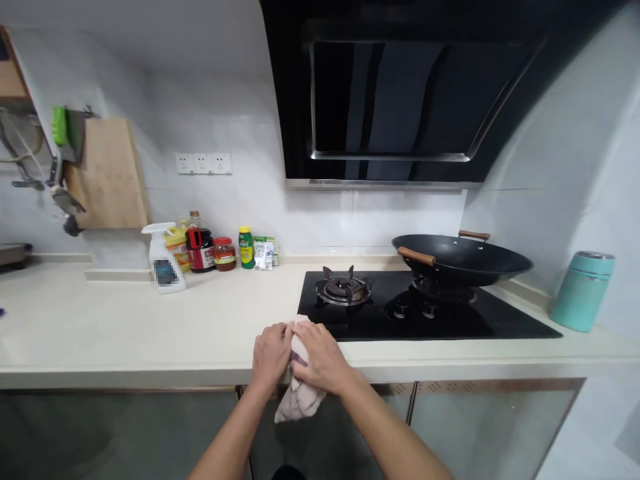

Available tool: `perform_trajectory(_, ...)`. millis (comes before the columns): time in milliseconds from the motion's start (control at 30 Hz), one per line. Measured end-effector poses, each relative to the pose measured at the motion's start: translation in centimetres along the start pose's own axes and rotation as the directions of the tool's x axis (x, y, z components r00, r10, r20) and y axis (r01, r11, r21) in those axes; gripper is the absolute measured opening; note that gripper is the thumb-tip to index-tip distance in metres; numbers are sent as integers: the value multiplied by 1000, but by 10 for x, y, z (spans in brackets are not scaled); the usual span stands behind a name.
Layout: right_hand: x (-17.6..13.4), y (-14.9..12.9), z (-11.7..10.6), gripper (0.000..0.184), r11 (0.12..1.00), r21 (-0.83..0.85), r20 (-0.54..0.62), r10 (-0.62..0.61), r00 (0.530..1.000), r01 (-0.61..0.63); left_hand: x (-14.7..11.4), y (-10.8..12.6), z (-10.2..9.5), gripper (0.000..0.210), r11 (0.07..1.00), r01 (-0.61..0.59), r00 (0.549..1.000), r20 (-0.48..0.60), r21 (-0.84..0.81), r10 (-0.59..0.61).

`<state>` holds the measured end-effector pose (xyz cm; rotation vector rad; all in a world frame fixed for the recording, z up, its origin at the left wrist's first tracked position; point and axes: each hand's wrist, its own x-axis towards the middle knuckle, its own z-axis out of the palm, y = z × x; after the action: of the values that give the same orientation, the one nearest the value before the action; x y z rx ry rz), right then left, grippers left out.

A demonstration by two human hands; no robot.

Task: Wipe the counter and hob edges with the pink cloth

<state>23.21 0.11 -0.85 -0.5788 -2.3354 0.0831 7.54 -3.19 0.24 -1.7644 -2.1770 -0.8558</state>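
Observation:
A pale pink cloth (303, 400) is bunched between my two hands at the counter's front edge, its lower end hanging down in front of the cabinet doors. My left hand (271, 350) grips the cloth from the left, fingers curled. On the other side my right hand (323, 353) is closed over it, with the thumb across the cloth. Both hands are near the front left corner of the black gas stove (365, 327). Part of the cloth is hidden under the fingers.
A black wok (465, 260) rests on the right burner; the left burner (345, 289) is bare. A white spray bottle (167, 263), sauce bottles and jars line the back left. A turquoise canister (583, 291) stands far right. The range hood (385, 100) overhangs the stove.

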Motion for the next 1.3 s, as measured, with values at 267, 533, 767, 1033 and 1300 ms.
perform_trajectory(267, -44, 52, -51, 32, 958, -90, -85, 266, 960, -274, 2, -1, 3, 47, 1000, -16, 1000, 21, -8, 16)
perform_trajectory(533, -170, 153, -162, 33, 601, -414, -337, 596, 729, -683, 1, 3, -3, 48, 1000, -20, 1000, 19, -8, 21)
perform_trajectory(767, -195, 159, -192, 35, 359, -556, -386, 687, 615, -750, 2, 8, -2, 48, 999, -36, 999, 20, 32, 35)
perform_trajectory(1033, -119, 76, -122, 20, 631, -487, -272, 547, 791, -604, 2, 12, -5, 49, 995, -47, 999, 32, 89, 45)
perform_trajectory(1300, -66, 21, -54, 19, 900, -301, -221, 257, 941, -317, 3, 7, -3, 46, 990, -68, 998, 22, 124, 66)
